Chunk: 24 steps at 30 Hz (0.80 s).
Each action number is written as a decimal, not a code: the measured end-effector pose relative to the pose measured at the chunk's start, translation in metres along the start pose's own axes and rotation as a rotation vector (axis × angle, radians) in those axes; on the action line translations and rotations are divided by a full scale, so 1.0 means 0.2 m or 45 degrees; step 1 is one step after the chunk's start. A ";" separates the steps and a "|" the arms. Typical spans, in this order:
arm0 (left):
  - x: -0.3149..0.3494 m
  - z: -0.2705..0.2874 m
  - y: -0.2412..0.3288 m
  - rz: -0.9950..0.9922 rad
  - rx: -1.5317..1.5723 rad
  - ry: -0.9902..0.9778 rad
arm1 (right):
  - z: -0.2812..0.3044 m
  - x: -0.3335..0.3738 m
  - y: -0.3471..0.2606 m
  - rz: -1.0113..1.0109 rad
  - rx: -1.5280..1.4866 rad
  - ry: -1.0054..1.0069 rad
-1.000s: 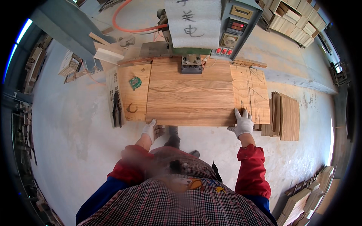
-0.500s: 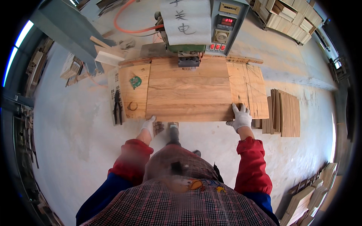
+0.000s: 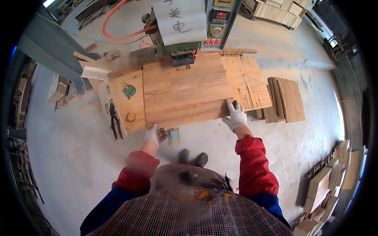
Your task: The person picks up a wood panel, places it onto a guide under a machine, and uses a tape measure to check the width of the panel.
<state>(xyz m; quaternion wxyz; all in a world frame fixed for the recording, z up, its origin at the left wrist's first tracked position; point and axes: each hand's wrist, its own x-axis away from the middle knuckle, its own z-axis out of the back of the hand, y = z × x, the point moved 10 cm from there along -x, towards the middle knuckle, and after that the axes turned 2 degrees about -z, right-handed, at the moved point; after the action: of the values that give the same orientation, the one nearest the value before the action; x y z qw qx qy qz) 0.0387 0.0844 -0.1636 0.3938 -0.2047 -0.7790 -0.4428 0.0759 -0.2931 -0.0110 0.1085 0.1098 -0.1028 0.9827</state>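
A wide wooden panel (image 3: 185,92) lies flat on the plywood worktable (image 3: 252,84), under the black head (image 3: 182,59) of a machine. A small dark mark (image 3: 183,68) shows on the panel just in front of that head. My left hand (image 3: 155,135), in a white glove with dirty fingertips, is at the panel's front left corner. Its thumb touches the edge while the other fingers spread apart in front of it. My right hand (image 3: 236,115), gloved too, rests spread fingers on the panel's front right corner.
Pliers (image 3: 115,121), a green tape roll (image 3: 129,91) and a brown ring (image 3: 130,117) lie at the left. A control box (image 3: 217,25) stands behind. Stacked boards (image 3: 289,100) are on the right. A foot pedal (image 3: 173,135) sits on the floor near my shoes (image 3: 193,157).
My view has turned, so the table appears tilted and shifted left. My foot has come back off the pedal. More of the mark shows beside the black head. Both hands stay at the panel's front corners.
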 end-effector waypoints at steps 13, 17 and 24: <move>0.09 -0.05 0.06 0.006 -0.061 0.039 | 0.04 -0.06 0.00 0.078 0.187 -0.136; 0.02 0.04 0.07 0.001 -0.070 0.038 | 0.05 -0.07 -0.03 0.113 0.180 -0.138; 0.04 0.00 0.06 -0.034 -0.093 0.018 | 0.07 -0.06 0.01 0.107 0.152 -0.162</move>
<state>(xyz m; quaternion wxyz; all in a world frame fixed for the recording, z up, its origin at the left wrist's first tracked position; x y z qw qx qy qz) 0.0409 0.0910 -0.1512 0.3855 -0.2056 -0.7622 -0.4777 0.0888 -0.3002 -0.0002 0.0535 0.1738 -0.0553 0.9818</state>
